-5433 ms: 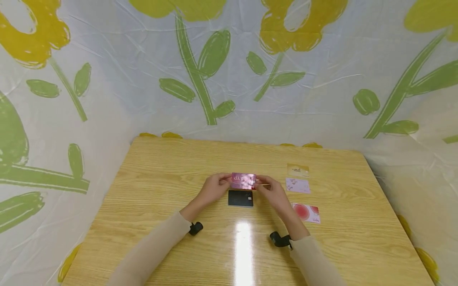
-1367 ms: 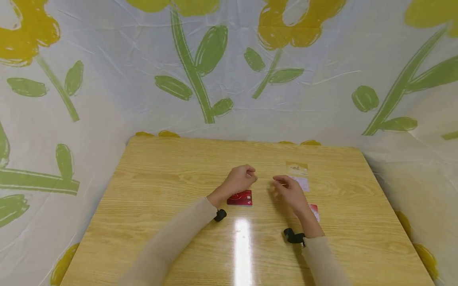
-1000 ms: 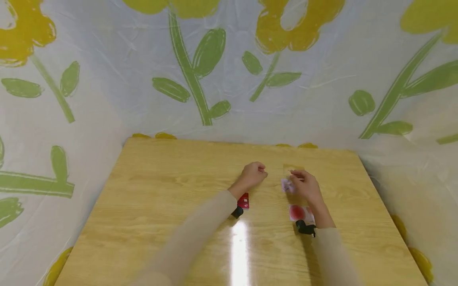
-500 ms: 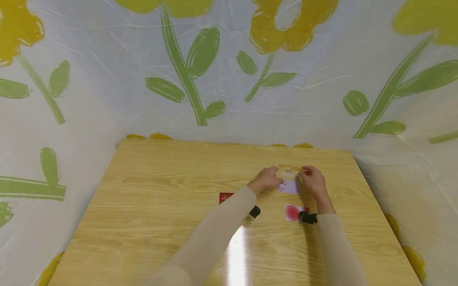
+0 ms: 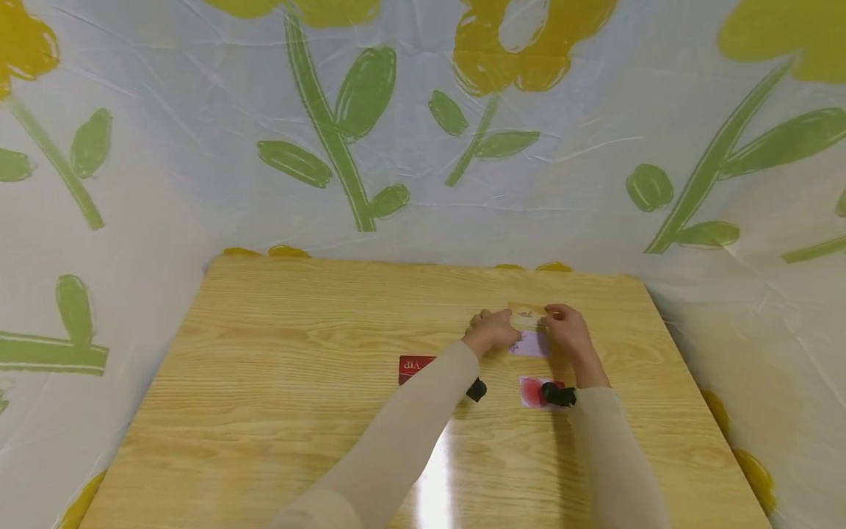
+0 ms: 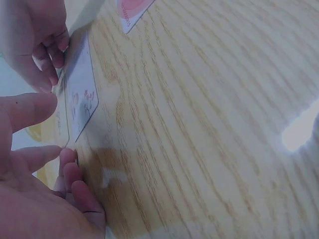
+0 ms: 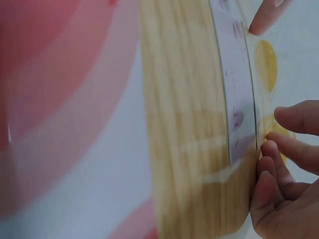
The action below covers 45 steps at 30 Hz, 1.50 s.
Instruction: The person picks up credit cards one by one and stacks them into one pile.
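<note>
Toward the back right of the table in the head view lies a gold card (image 5: 527, 317), its far edge darker. My left hand (image 5: 492, 330) grips it at the left end, thumb and forefinger at its corner. At the right end, my right hand (image 5: 570, 330) pinches the card's edge with curled fingers. Just in front is a pale purple card (image 5: 532, 344) with a floral print, partly overlapped by my left thumb. The right wrist view shows the right fingertips (image 7: 270, 138) at the gold card's corner, seen nearly edge-on beyond the purple card (image 7: 237, 89).
Nearer me lies a white card with red circles (image 5: 531, 391), partly covered by the right wrist camera (image 5: 558, 394). A red VIP card (image 5: 415, 365) shows partly past my left sleeve (image 5: 403, 419). The wooden table (image 5: 297, 411) meets a flowered cloth (image 5: 218, 162) behind.
Both hands held the shiny red card above a black card; it now lies where the black one was. Both hands have since moved right to the gold card and taken its ends.
</note>
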Available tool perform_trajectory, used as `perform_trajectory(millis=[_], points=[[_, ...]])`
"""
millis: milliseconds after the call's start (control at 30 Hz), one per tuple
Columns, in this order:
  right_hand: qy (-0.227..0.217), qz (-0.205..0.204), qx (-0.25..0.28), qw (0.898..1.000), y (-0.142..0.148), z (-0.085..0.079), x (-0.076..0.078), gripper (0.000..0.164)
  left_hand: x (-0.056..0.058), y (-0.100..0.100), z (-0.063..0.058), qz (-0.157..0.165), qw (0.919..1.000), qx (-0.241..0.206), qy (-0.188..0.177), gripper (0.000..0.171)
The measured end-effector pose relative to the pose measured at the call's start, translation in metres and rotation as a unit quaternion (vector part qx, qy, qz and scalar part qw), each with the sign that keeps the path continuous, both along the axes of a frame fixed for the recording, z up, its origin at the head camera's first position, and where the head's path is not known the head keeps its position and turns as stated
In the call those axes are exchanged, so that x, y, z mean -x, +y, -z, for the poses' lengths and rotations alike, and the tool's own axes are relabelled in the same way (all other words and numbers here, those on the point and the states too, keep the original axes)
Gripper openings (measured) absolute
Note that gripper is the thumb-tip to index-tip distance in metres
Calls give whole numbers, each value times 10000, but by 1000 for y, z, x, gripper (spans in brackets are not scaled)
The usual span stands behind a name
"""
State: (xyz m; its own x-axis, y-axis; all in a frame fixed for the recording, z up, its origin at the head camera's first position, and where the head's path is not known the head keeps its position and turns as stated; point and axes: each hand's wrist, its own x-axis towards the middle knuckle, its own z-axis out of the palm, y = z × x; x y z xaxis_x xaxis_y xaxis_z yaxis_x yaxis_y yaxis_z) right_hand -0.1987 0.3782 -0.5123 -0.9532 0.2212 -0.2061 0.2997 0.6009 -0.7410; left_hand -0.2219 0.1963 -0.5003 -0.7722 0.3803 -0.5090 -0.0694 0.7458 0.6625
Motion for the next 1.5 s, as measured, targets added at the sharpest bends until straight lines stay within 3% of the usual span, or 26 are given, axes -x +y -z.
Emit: perform_trajectory(millis=[267, 467, 833, 1033, 1233, 1367, 1500], points=[[-210, 267, 648, 9973, -4, -1, 2, 50, 10, 8, 14, 147, 9996, 212, -117, 69], [-248, 470, 822, 9952, -4, -1, 5, 50, 9, 6, 14, 64, 9999, -4, -85, 70], [-269, 768, 1215, 9893, -4, -6, 4, 50, 18, 12, 27, 64, 9998, 98, -149, 74], [-132, 986, 1339, 9860, -5, -3, 3, 44, 11, 8, 21, 41, 10000, 85, 19, 72], [5, 1228, 1586, 9797, -7, 1, 3, 42, -3, -2, 6, -390, 9982, -73, 444, 67], [52, 1211, 1694, 9781, -7, 3, 1, 44, -6, -4, 6, -578, 9951, -196, 779, 64], [62, 1157, 1745, 9778, -5, 2, -1, 44, -5, -5, 10, -499, 9919, -421, 1088, 60]])
